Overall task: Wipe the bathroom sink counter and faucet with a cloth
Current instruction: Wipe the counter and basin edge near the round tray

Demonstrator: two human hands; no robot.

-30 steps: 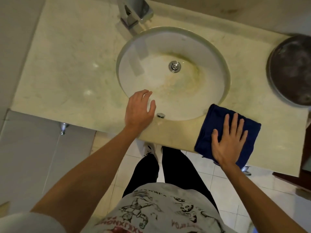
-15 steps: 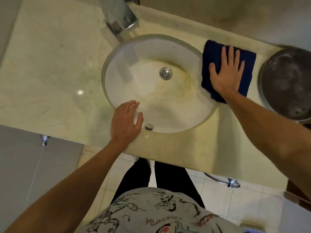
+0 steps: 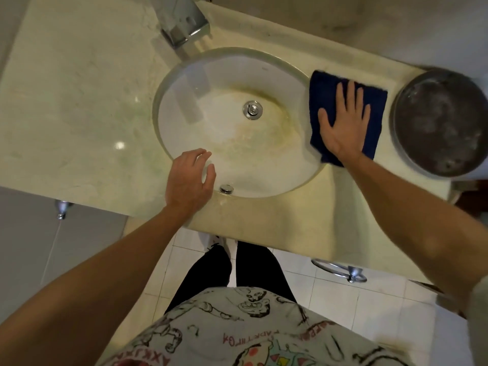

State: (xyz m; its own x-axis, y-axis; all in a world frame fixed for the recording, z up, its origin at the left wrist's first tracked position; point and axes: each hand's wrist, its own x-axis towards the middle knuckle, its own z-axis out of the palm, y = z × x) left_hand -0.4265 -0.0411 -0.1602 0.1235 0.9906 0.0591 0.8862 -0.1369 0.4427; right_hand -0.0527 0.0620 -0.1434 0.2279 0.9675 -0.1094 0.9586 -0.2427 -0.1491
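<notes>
The right hand (image 3: 343, 128) is being held flat, fingers straight and spread, and is being pressed palm-down on the blue cloth (image 3: 375, 112), presumably so that the load is shared across the fabric and a wide strip is covered in each pass. The cloth is being kept folded into a thick pad and is lying on the counter (image 3: 79, 101) just to the right of the sink (image 3: 184, 83), its left edge slightly overlapping the rim, with a round dark metal basin (image 3: 438, 122) standing close on its right. The strip between these two is narrow, so a folded pad is probably being preferred to a loose one. The left hand (image 3: 188, 178) is being rested on the near rim of the sink, fingers relaxed and slightly curved over the edge and nothing being held; it is judged to be serving as a brace while the body is being leaned over the counter. Just to its right, the small overflow fitting (image 3: 226, 188) is being left uncovered. The drain plug (image 3: 252, 109) is sitting in the stained bowl. At the far edge, the chrome faucet (image 3: 184, 22) is being left untouched, well apart from the cloth, so that part of the job is judged to be outstanding.
</notes>
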